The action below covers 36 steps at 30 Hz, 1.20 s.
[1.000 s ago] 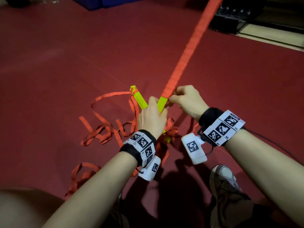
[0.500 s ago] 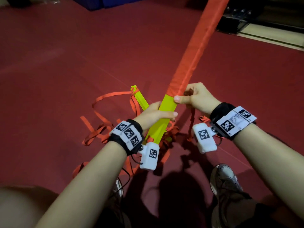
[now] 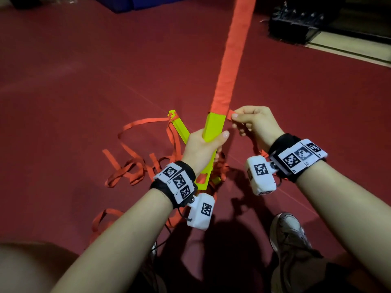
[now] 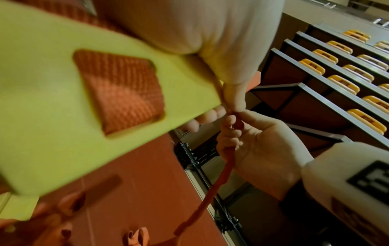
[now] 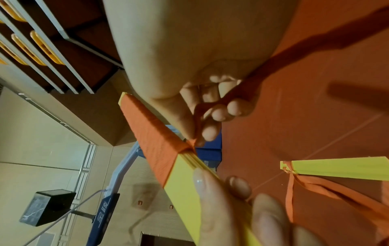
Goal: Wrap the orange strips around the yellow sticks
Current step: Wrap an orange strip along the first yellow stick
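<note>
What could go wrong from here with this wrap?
The right hand only pinches the orange strip at the wrap's edge; a slipped grip could loosen the last turns. Loose strips tangled on the floor around the second yellow stick could snag. The left hand alone steadies the held stick.

Right hand [image 5: 202, 93] pinching orange strip [image 5: 212, 108] beside half-wrapped yellow stick [image 5: 185, 179], left hand [image 5: 242, 216] around it

Woven, ribbed orange strip [image 4: 118, 89] cloth, matt, showing through a slot in the smooth, matt plastic of the yellow stick [image 3: 213, 127]. Crinkled matt fabric wrapping on its upper part [image 5: 153, 133]. Dull, smooth red floor [image 3: 84, 70] across the upper left; metal-edged shelves [image 4: 328, 55] at upper right.
</note>
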Tool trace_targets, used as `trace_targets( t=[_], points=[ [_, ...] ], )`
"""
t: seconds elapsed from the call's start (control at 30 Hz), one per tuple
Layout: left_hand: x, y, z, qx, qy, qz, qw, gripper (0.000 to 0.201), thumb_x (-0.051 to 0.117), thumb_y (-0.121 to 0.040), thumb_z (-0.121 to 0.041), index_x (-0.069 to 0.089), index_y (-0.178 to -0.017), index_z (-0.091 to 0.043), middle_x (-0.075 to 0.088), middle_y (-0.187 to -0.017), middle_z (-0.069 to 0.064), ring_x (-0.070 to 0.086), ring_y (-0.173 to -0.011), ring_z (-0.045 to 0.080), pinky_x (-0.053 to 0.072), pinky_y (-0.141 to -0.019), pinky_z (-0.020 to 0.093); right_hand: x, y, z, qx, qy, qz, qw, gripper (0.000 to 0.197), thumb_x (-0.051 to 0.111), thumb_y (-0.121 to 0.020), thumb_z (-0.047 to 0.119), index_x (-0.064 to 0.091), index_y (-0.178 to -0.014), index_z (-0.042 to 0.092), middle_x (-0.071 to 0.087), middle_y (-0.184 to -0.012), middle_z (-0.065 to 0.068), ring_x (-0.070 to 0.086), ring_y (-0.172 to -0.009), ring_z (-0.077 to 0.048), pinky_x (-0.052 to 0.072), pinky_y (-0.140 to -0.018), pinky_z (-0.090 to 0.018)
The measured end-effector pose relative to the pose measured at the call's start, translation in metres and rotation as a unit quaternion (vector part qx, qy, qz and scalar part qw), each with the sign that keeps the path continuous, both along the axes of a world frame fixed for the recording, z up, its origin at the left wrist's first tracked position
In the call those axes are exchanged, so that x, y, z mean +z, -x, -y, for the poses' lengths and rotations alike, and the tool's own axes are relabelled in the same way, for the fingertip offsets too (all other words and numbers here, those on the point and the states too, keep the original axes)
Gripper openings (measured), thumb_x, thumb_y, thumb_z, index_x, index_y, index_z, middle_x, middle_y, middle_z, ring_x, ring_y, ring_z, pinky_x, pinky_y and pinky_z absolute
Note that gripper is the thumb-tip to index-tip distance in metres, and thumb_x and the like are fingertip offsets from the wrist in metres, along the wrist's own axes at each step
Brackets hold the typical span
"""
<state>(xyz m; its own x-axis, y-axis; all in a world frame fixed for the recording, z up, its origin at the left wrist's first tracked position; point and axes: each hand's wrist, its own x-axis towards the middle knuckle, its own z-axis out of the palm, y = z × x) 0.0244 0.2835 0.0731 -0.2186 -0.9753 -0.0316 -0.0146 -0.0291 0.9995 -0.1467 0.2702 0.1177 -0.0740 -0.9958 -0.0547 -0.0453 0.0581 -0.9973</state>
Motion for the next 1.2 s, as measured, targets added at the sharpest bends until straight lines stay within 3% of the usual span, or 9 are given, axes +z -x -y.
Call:
trace_targets(
  t=[0.17,0.3,0.43,0.57,0.67,0.8,0.9,1.0,1.2],
  points=[
    [0.001,-0.005,0.008,0.007,0.028,0.088,0.996,0.071,0.052,-0.077,-0.071,0.061,-0.088,-0.001,0.061,-0.063,-0.002,0.059,-0.061,0.024,0.053,-0.069,0.046,0.001,0.0,0.0,-0.032,0.062,-0.127,0.989,0.018,0.073,-0.083,-0.002,0.068,-0.069,0.009,0.06,-0.057,-0.002,0.053,-0.05,-0.008,0.043,-0.053,-0.019],
    [-0.004,0.0,-0.001,-0.041,0.025,0.155,0.987,0.053,0.044,-0.083,-0.071,0.052,-0.093,-0.02,0.056,-0.081,-0.004,0.054,-0.075,0.021,0.048,-0.082,0.049,0.003,0.003,-0.002,-0.049,0.05,-0.34,0.938,0.015,0.076,-0.077,0.011,0.068,-0.064,0.014,0.064,-0.06,-0.001,0.051,-0.055,-0.005,0.04,-0.06,-0.023],
    [-0.015,0.004,-0.005,-0.051,0.051,0.15,0.986,0.033,0.05,-0.099,-0.052,0.049,-0.105,-0.02,0.05,-0.082,-0.008,0.048,-0.073,0.01,0.043,-0.075,0.038,0.001,0.003,-0.002,-0.054,0.007,-0.298,0.953,0.022,0.071,-0.072,0.003,0.065,-0.056,0.017,0.064,-0.054,0.007,0.051,-0.048,0.003,0.04,-0.059,-0.019],
    [-0.01,0.006,-0.009,-0.051,0.069,0.073,0.994,0.045,0.049,-0.09,-0.062,0.05,-0.094,-0.017,0.056,-0.078,0.005,0.054,-0.063,0.02,0.048,-0.06,0.044,-0.001,0.005,0.0,-0.044,-0.014,-0.229,0.972,0.024,0.069,-0.074,-0.006,0.066,-0.06,0.013,0.06,-0.047,0.009,0.045,-0.04,0.0,0.036,-0.047,-0.019],
    [-0.006,0.011,-0.016,-0.067,0.059,0.011,0.996,0.056,0.048,-0.088,-0.066,0.051,-0.094,-0.01,0.056,-0.079,0.012,0.051,-0.061,0.024,0.043,-0.053,0.04,-0.001,0.007,0.0,-0.047,-0.007,-0.198,0.979,0.029,0.059,-0.072,-0.014,0.067,-0.059,0.011,0.061,-0.054,-0.007,0.041,-0.039,-0.007,0.031,-0.042,-0.019],
    [-0.005,0.015,-0.021,-0.084,0.032,-0.023,0.996,0.051,0.052,-0.087,-0.063,0.054,-0.093,-0.012,0.055,-0.076,0.008,0.048,-0.057,0.023,0.04,-0.05,0.034,-0.001,0.007,-0.003,-0.029,0.023,-0.227,0.973,0.041,0.052,-0.075,-0.017,0.067,-0.059,0.017,0.057,-0.042,0.012,0.049,-0.038,0.004,0.034,-0.044,-0.008],
    [-0.007,0.009,-0.016,-0.047,0.057,0.039,0.997,0.059,0.051,-0.086,-0.067,0.052,-0.09,-0.008,0.055,-0.07,0.006,0.049,-0.056,0.022,0.04,-0.053,0.04,-0.006,0.012,-0.001,-0.016,0.009,-0.246,0.969,0.036,0.066,-0.071,-0.015,0.067,-0.056,0.018,0.062,-0.047,0.012,0.055,-0.046,0.005,0.041,-0.055,-0.017],
    [-0.01,0.004,-0.009,0.007,0.076,0.114,0.991,0.053,0.051,-0.084,-0.07,0.053,-0.09,-0.017,0.055,-0.065,-0.005,0.051,-0.056,0.015,0.041,-0.058,0.036,0.002,0.012,-0.001,-0.001,0.006,-0.276,0.961,0.014,0.08,-0.076,0.009,0.072,-0.065,0.012,0.07,-0.059,0.003,0.062,-0.061,-0.005,0.047,-0.067,-0.028],
    [-0.002,0.005,-0.006,0.081,0.09,0.242,0.963,0.044,0.066,-0.09,-0.055,0.05,-0.104,-0.017,0.06,-0.083,-0.005,0.06,-0.081,0.021,0.043,-0.071,0.04,0.012,-0.004,-0.008,-0.021,0.007,-0.304,0.952,0.013,0.073,-0.077,0.008,0.072,-0.069,-0.001,0.061,-0.05,0.007,0.051,-0.043,0.004,0.034,-0.049,-0.011]
  ],
)
